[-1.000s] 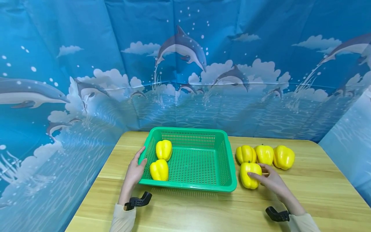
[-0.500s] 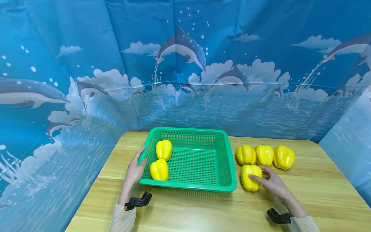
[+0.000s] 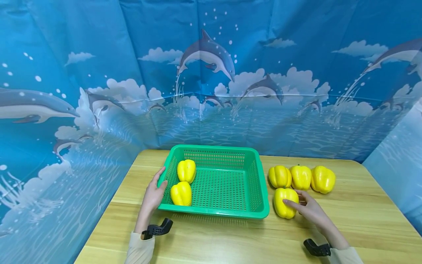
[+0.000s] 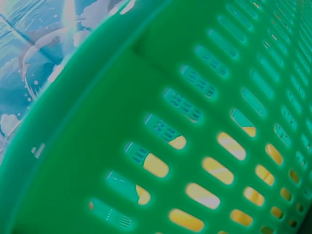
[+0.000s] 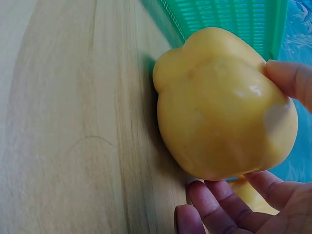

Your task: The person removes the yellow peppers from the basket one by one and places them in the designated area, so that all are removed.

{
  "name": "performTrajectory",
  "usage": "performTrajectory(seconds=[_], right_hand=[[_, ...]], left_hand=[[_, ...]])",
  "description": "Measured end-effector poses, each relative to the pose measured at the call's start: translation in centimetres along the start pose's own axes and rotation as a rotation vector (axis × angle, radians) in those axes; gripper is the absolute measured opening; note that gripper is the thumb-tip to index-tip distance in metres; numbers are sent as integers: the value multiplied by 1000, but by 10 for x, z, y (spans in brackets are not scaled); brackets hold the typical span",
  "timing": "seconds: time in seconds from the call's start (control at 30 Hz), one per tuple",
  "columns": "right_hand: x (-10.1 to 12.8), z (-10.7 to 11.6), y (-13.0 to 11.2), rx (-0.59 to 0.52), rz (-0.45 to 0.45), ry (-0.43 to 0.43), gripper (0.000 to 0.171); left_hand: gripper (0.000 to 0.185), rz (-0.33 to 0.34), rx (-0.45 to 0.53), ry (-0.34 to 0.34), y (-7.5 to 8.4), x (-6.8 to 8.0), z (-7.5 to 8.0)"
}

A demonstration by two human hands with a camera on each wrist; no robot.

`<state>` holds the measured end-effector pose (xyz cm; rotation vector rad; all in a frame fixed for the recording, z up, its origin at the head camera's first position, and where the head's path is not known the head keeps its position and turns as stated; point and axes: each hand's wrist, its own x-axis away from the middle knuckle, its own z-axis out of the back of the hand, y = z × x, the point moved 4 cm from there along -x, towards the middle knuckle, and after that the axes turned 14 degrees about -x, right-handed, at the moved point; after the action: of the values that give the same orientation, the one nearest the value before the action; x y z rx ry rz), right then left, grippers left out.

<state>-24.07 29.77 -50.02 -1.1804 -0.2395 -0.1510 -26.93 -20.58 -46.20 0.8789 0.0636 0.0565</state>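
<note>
A green slotted basket (image 3: 262, 198) stands on the wooden table (image 3: 230, 238), with two yellow bell peppers (image 3: 181, 193) (image 3: 186, 170) at its left end. My left hand (image 3: 153, 193) rests against the basket's left wall (image 4: 122, 112), fingers fairly straight. My right hand (image 3: 306, 209) grips a yellow pepper (image 3: 284, 201) just right of the basket; in the right wrist view the thumb and fingers (image 5: 287, 78) curl round this pepper (image 5: 219, 107), which sits on the wood. Three more yellow peppers (image 3: 279, 175) (image 3: 300, 176) (image 3: 322, 179) lie in a row behind it.
A blue dolphin-print curtain (image 3: 211, 73) closes in the table at the back and on both sides. Bare wood lies in front of the basket and to the right of the pepper row.
My right hand has shifted slightly nearer to me and closed round the near pepper, which moved a little. The left hand and basket have not moved.
</note>
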Motion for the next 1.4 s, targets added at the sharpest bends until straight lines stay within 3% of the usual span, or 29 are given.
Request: performTrajectory(seconds=[0.5,1.1,1.27,1.4], right_hand=[[-1,-2,5,-32,-47,-15,95],[8,3,0,-76,-34,12,98],[14,9,-12,-56,49,92,91],[18,13,-27,-31,212,210,77]], left_hand=[[52,12,-4,-9,-1,3,-1],[51,24,1,-17,2,2,0],[52,16,-5,-8,2,2,0],[51,9,-15,-1,3,1,0]])
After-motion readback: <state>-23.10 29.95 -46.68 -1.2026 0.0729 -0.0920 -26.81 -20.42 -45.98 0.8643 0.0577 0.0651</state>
